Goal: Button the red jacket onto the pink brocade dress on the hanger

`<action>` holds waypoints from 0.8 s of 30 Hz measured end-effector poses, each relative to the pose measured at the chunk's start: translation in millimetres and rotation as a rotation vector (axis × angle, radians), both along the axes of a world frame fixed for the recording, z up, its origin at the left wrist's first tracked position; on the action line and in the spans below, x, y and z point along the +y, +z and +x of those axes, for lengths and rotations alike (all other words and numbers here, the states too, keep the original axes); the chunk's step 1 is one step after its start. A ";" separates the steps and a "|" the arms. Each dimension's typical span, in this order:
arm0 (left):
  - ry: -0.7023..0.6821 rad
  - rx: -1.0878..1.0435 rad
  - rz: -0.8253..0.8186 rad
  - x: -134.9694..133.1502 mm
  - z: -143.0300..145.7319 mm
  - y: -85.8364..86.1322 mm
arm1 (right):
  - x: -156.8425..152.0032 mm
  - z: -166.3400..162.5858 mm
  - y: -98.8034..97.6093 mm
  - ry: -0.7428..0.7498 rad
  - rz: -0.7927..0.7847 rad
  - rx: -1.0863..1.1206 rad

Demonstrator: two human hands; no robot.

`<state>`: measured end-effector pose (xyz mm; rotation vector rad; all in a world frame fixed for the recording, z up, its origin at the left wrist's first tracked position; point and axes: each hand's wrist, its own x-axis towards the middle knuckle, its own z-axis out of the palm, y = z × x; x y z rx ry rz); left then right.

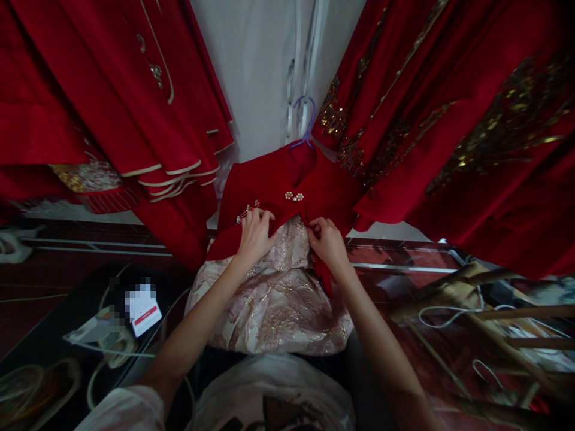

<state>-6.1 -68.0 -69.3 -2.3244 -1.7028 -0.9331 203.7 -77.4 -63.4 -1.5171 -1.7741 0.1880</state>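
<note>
A short red jacket (265, 161) hangs on a purple hanger (309, 123), with pearl flower clasps (294, 196) at its front. Under it a pale dress with a metallic pattern (278, 311) spreads over my lap. My left hand (257, 234) is closed on the jacket's front at the left, beside a row of beaded ornaments (247, 212); its fingertips are partly hidden. At the other side of the jacket's opening, my right hand (327, 240) pinches the red edge. The pale cloth shows between both hands.
Red garments (135, 90) hang at the left, and others with gold sequins (485, 131) at the right. White cabinet doors (256, 66) stand behind. On a dark surface at the left lie a white-and-red card (146, 314) and cords. A wooden rack (516, 314) stands at the right.
</note>
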 end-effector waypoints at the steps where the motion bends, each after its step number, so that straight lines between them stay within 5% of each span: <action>1: 0.043 0.010 0.003 -5.5 -4.1 -2.3 | -2.1 8.7 3.8 -0.026 -0.063 -0.023; 4: 0.082 -0.019 -0.006 -15.3 -17.9 -11.7 | -0.1 33.9 14.8 -0.010 -0.206 0.103; 9: 0.081 -0.214 -0.117 -16.9 -30.0 -9.4 | 3.0 47.6 23.4 0.189 -0.352 0.629; 13: -0.161 -0.380 -0.180 -24.3 -11.3 13.5 | -6.7 25.0 32.2 0.330 -0.469 0.992; 19: -0.582 -0.588 -0.480 -41.8 26.7 2.7 | -12.6 6.0 37.5 0.394 -0.507 1.088; 24: -0.719 -1.124 -0.701 -39.4 39.5 -1.4 | -10.4 15.9 35.8 0.428 -0.439 0.942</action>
